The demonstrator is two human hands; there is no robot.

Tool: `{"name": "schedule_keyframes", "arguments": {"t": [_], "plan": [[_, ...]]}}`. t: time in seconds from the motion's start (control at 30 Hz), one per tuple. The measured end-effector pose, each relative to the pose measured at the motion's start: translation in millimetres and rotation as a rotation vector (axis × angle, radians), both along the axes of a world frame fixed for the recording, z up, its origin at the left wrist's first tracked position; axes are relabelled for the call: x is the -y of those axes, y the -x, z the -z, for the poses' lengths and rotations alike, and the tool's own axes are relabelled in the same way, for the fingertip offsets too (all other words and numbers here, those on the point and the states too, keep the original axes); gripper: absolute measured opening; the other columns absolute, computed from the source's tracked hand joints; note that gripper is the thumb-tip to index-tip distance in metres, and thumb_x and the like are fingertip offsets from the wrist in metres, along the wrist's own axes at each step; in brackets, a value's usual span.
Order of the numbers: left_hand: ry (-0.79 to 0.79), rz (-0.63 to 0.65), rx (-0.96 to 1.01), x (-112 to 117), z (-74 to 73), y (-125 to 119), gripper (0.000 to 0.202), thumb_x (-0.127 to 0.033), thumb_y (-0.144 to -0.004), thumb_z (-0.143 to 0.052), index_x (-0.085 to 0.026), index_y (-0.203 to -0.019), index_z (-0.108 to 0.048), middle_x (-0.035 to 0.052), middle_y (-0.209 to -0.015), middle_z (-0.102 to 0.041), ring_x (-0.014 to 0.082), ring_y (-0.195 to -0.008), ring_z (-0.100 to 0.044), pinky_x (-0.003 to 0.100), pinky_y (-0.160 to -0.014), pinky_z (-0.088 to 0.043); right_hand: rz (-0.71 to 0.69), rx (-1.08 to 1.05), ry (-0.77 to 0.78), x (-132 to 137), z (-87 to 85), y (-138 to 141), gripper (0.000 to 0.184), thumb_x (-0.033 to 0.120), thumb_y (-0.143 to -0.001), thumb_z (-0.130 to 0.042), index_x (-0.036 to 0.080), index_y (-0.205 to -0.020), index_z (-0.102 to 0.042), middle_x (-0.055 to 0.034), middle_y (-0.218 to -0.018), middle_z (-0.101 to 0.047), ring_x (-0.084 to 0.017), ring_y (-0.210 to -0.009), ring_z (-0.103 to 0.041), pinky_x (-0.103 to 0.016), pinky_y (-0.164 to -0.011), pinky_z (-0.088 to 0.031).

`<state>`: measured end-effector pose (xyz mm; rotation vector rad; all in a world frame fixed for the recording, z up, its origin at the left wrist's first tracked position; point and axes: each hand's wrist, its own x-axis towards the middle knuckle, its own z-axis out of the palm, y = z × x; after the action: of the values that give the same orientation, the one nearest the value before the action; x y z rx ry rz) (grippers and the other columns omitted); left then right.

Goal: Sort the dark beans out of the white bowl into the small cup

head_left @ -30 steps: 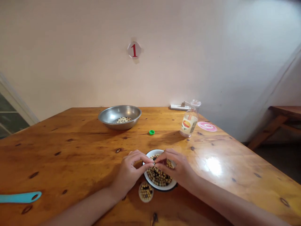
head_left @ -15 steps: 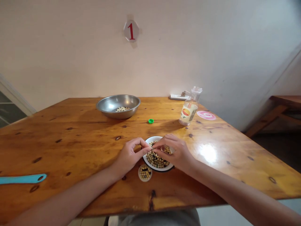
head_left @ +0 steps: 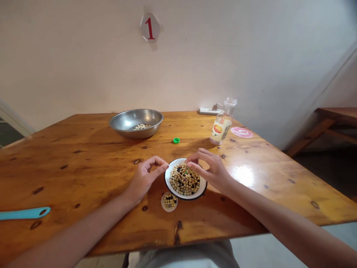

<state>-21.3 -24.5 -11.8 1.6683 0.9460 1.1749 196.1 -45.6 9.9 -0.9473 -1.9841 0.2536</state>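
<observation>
My left hand (head_left: 145,178) is closed in a pinch at the left rim of a white bowl (head_left: 201,189) with a dark edge. A thin thread (head_left: 175,162) leaves its fingertips, with a tiny dark bead-like spot beside them, and arcs toward my right hand (head_left: 209,166). Over the bowl's upper right side, that hand pinches with thumb and forefinger, seemingly on the thread's other end; its exact hold is too small to see. Round beads (head_left: 184,182), mostly pale with some black and coloured ones, fill the bowl. A small round dish (head_left: 169,202) of pale and black beads sits in front.
Farther back stand a steel basin (head_left: 122,128) with small pale and dark pieces, a green cap (head_left: 176,140) and a clear labelled bottle (head_left: 221,128). A power strip (head_left: 209,111), pink round sticker (head_left: 242,132) and blue handle (head_left: 25,213) also lie on the wooden table (head_left: 92,178).
My hands have moved apart from their meeting point over the bowl. The left went leftward to the rim, and the thread now shows between them. The view has shifted slightly.
</observation>
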Motion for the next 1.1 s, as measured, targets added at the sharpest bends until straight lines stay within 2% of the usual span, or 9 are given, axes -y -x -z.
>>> {"name": "schedule_keyframes", "arguments": {"t": [0.2, 0.33, 0.53, 0.8, 0.97, 1.03, 1.1], "plan": [[-0.095, 0.067, -0.161, 6.6, -5.8, -0.8, 0.019, -0.032, -0.080, -0.061, -0.016, -0.071, -0.061, 0.0002, -0.072, -0.062, 0.0150, -0.073, -0.056, 0.024, -0.072, -0.041, -0.106, 0.057, 0.026, -2.2, 8.1, 4.4, 0.022, 0.034, -0.090, -0.053, 0.017, -0.091, -0.068, -0.0049, -0.077, -0.066, -0.015, -0.074, -0.059, -0.027, -0.070, -0.046], [-0.230, 0.080, -0.288, 12.3, -9.2, -3.4, 0.017, -0.030, -0.080, -0.062, -0.017, -0.070, -0.061, 0.0013, -0.073, -0.064, 0.0162, -0.075, -0.057, 0.027, -0.075, -0.040, -0.178, 0.054, 0.040, -0.4, 11.2, 9.9, 0.023, 0.036, -0.089, -0.054, 0.018, -0.085, -0.068, -0.0047, -0.076, -0.068, -0.015, -0.072, -0.059, -0.027, -0.067, -0.046], [-0.290, 0.086, -0.333, 14.9, -10.3, -7.4, 0.016, -0.029, -0.080, -0.061, -0.018, -0.069, -0.061, 0.0015, -0.072, -0.064, 0.0164, -0.073, -0.057, 0.028, -0.074, -0.039, -0.167, 0.017, 0.068, 1.6, 11.8, 12.7, 0.025, 0.039, -0.086, -0.057, 0.018, -0.079, -0.068, -0.0040, -0.070, -0.067, -0.015, -0.068, -0.059, -0.026, -0.064, -0.046], [-0.298, 0.065, -0.353, 15.6, -13.3, -5.7, 0.019, -0.031, -0.082, -0.060, -0.018, -0.068, -0.060, 0.0009, -0.071, -0.063, 0.0166, -0.073, -0.057, 0.029, -0.076, -0.038, -0.163, 0.008, 0.058, 2.6, 10.0, 13.5, 0.020, 0.034, -0.085, -0.060, 0.018, -0.075, -0.067, -0.0041, -0.070, -0.066, -0.015, -0.068, -0.060, -0.026, -0.063, -0.046], [-0.438, 0.115, -0.432, 8.0, -1.1, -3.6, 0.020, -0.032, -0.084, -0.057, -0.019, -0.069, -0.058, 0.0000, -0.069, -0.061, 0.0156, -0.068, -0.057, 0.029, -0.072, -0.038, -0.139, -0.042, -0.063, -2.2, 18.6, 18.7, 0.018, 0.031, -0.083, -0.061, 0.020, -0.069, -0.065, -0.0019, -0.063, -0.065, -0.014, -0.061, -0.060, -0.025, -0.058, -0.044], [-0.474, 0.118, -0.436, 4.0, 4.4, -3.5, 0.019, -0.033, -0.084, -0.057, -0.019, -0.070, -0.057, -0.0002, -0.069, -0.061, 0.0155, -0.068, -0.056, 0.028, -0.071, -0.038, -0.141, 0.005, -0.041, -4.1, 21.9, 19.0, 0.013, 0.027, -0.080, -0.063, 0.020, -0.070, -0.067, -0.0022, -0.064, -0.066, -0.014, -0.064, -0.061, -0.024, -0.058, -0.044], [-0.520, 0.089, -0.402, 3.8, 3.2, -1.5, 0.016, -0.033, -0.083, -0.057, -0.019, -0.076, -0.056, 0.0007, -0.073, -0.061, 0.0165, -0.072, -0.056, 0.028, -0.071, -0.038, -0.117, -0.004, -0.018, -3.4, 22.8, 18.3, 0.010, 0.025, -0.079, -0.065, 0.019, -0.071, -0.068, -0.0027, -0.066, -0.066, -0.014, -0.067, -0.061, -0.024, -0.061, -0.045]]}}
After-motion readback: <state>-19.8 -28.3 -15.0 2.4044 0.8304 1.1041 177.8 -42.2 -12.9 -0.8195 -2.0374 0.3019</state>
